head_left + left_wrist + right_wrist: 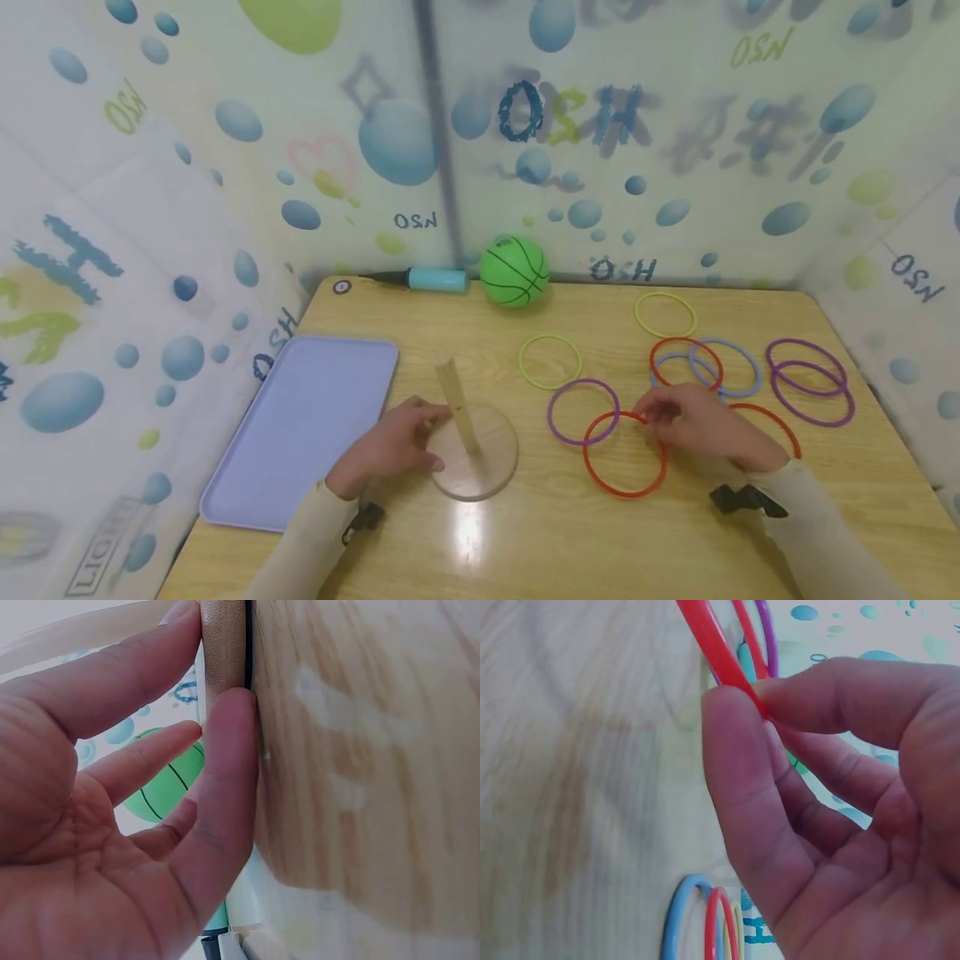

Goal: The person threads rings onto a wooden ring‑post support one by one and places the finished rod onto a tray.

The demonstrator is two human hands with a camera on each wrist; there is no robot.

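My left hand (390,446) holds the rim of a wooden stand, a round base (491,475) with an upright post (457,404). In the left wrist view, the thumb and a finger press against the base's edge (224,652). My right hand (693,425) pinches a red ring (626,495) between thumb and finger. That ring overlaps a purple ring (550,417) in the head view. The right wrist view shows the fingertips closed on the red ring (714,645).
Further right lie yellow, blue, purple and red rings, among them a blue ring (759,379) and a purple ring (852,408). A lilac tray (322,400) lies at the left. Along the back are a green ball (514,271) and a light-blue hand pump (438,280).
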